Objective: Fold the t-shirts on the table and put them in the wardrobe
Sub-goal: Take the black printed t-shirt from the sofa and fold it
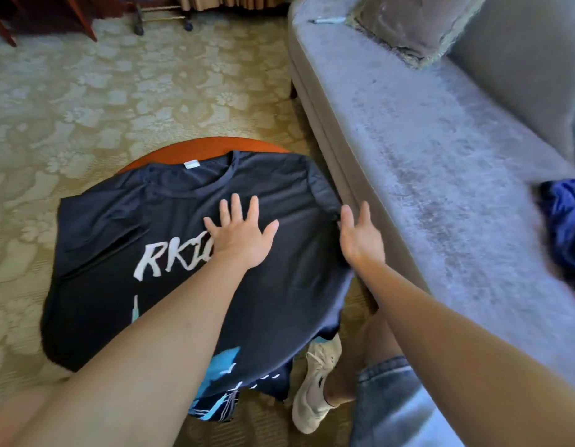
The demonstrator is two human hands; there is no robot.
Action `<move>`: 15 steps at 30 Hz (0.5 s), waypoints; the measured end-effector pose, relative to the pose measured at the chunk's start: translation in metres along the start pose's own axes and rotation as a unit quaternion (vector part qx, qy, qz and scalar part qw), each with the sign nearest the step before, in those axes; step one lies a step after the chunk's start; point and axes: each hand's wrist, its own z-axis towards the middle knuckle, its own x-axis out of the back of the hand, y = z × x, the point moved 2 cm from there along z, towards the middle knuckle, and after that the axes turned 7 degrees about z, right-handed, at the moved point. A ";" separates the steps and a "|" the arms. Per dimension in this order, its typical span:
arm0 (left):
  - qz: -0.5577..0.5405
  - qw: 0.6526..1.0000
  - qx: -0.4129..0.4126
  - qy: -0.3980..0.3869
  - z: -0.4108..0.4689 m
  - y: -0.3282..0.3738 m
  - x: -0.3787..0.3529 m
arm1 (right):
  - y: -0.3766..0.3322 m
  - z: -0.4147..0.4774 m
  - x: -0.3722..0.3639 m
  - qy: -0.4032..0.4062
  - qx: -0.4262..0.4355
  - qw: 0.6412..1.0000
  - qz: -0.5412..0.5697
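1. A dark navy t-shirt [118,221] lies spread face up on a round reddish-brown bench [196,148], covering nearly all of its top. Only a curved strip of the far edge shows bare.
2. The collar points to the far edge, with a small white label [191,164] inside the neck. The hem hangs over the near edge, and white lettering runs across the chest, partly hidden by the left forearm.
3. The left hand [239,232] rests palm down on the middle of the chest, just below the collar. Its grip is spread wide, fingers straight and flat on the cloth.
4. The right hand [360,235] is at the bench's right edge, at the end of the sleeve on that side. Its palm is turned towards the shirt and its grip is loose, fingers straight and holding nothing. I cannot tell whether the fingertips touch the sleeve.
5. The other sleeve lies folded in over the shirt's body near the left edge.
6. Light blue printed cloth [215,398] hangs at the near edge - part of this shirt or another garment, I cannot tell.
7. A grey sofa [425,140] stands just beside the bench on the right, with a cushion [415,24] at its far end and a crumpled blue garment [567,221] on the seat.
8. A pale patterned carpet [86,91] covers the floor - the person's light shoe [315,382] rests on it, between bench and sofa.
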 end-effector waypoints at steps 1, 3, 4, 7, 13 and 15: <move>0.017 1.000 0.006 0.008 -0.001 0.002 -0.004 | 0.007 0.001 0.000 -0.024 -0.022 0.999 0.032; 0.026 0.999 0.013 0.029 -0.003 0.003 -0.009 | 0.015 0.004 -0.002 -0.062 -0.042 0.992 0.099; 0.024 0.999 0.015 0.037 -0.003 0.003 -0.010 | 0.016 0.005 -0.002 -0.080 -0.039 0.987 0.132; 0.028 0.998 0.020 0.051 -0.004 0.003 -0.011 | 0.014 0.016 -0.007 -0.106 -0.020 0.972 0.209; 0.019 0.997 0.022 0.070 -0.003 0.003 -0.012 | -0.003 0.038 -0.007 -0.100 -0.017 0.970 0.220; 0.021 0.997 0.021 0.065 -0.003 0.003 -0.012 | -0.015 0.035 -0.004 -0.065 0.039 0.985 0.156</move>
